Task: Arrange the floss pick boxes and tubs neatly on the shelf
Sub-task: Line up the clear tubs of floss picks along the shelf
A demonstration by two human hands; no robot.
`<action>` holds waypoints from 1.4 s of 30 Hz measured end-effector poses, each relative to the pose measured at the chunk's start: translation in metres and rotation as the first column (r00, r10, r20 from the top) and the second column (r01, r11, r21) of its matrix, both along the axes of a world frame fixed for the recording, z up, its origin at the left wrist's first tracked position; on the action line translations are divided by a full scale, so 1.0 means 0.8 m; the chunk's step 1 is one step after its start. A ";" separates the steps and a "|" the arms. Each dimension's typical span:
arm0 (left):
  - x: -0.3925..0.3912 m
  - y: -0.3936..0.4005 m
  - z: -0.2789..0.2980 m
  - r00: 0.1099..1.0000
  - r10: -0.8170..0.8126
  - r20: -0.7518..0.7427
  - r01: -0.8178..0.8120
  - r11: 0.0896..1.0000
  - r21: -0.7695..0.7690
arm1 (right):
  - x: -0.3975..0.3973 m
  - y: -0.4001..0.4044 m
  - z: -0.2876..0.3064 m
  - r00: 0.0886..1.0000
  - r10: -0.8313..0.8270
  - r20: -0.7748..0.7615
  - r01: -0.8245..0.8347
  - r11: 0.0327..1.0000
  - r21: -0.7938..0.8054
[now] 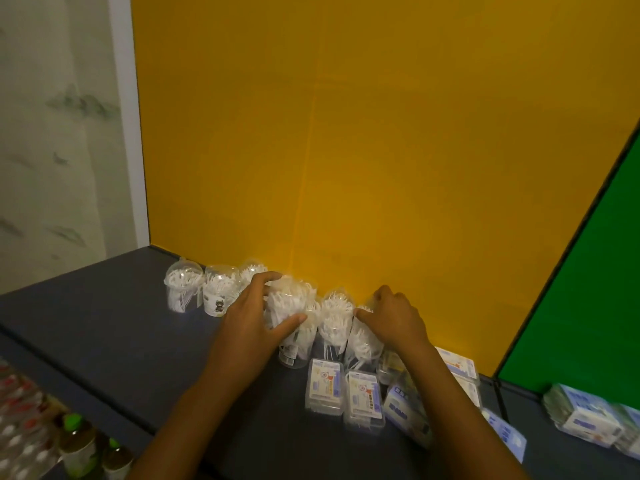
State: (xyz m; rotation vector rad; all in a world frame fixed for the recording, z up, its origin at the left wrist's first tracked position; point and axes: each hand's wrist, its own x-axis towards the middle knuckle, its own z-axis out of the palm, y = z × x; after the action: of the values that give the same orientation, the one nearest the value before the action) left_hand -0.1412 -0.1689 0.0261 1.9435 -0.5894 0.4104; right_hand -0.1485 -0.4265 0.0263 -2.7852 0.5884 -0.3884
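Gripping clear plastic tub of white floss picks (289,306) at frame centre, left hand (256,317) curls fingers and thumb round dome, likely to reposition it in row. Right hand (393,318) fingers bent over neighbouring clear tub (363,337); actual grasp cannot be confirmed. Flat clear floss pick boxes (346,389) lie lower right on dark grey shelf (138,341), unsorted.

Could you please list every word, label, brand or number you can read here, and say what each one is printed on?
No text can be read in this frame.
Flat clear boxes: white labels with red and blue print, too blurred to read.
Blue-and-white packs at the right: blue lettering, too blurred.
Tub with a cartoon sticker: a small figure shows, no legible words.
Tub held by the left hand: dark label near its base, unreadable.
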 end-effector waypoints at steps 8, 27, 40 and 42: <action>-0.001 0.013 0.000 1.000 0.014 0.000 -0.014 1.000 -0.024 | -0.009 -0.008 0.004 0.984 0.039 0.172 -0.043 0.999 0.020; -0.132 -0.094 0.047 0.960 -0.269 0.077 0.278 0.945 -0.170 | -0.237 -0.092 0.080 0.854 0.027 0.519 -0.128 0.979 0.159; -0.341 -0.217 0.045 0.870 -0.492 0.027 0.485 0.847 -0.215 | -0.513 -0.173 0.059 0.849 -0.130 0.513 -0.026 0.958 0.286; -0.373 -0.233 0.040 0.861 -0.508 0.011 0.496 0.836 -0.237 | -0.550 -0.183 0.051 0.854 -0.143 0.501 -0.016 0.954 0.299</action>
State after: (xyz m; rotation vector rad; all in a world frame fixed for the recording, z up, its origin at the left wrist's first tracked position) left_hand -0.4399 -0.3550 0.0580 1.4955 -0.9438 0.0842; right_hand -0.5888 -0.5727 0.0672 -2.2383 0.5490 -0.9456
